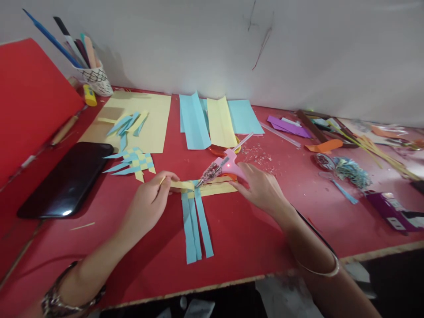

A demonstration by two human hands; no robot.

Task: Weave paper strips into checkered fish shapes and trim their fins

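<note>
A red worktop (238, 234) with a pale, rough front edge spreads below a whitish wall (212, 48). A flat, bright red panel (33, 101) stands at the far left. A large pale yellow paper sheet (159, 123) lies near the wall, beside folded light blue paper sheets (194, 123). A black, glossy phone (66, 181) rests left of the hands. At the middle of the worktop is a partly woven piece of light blue and pale yellow paper strips (190, 229), its blue ends pointing toward the front edge.

The right hand (261, 185) is wrapped round the handle of a pink and clear plastic glue gun (230, 165), its nozzle at the weave; whether they touch cannot be told. The left hand (155, 192) pinches a pale yellow paper strip (180, 185) at the weave's left side. Beyond it lies a small blue-and-yellow checkered woven paper piece (137, 161), just beside the phone.
</note>
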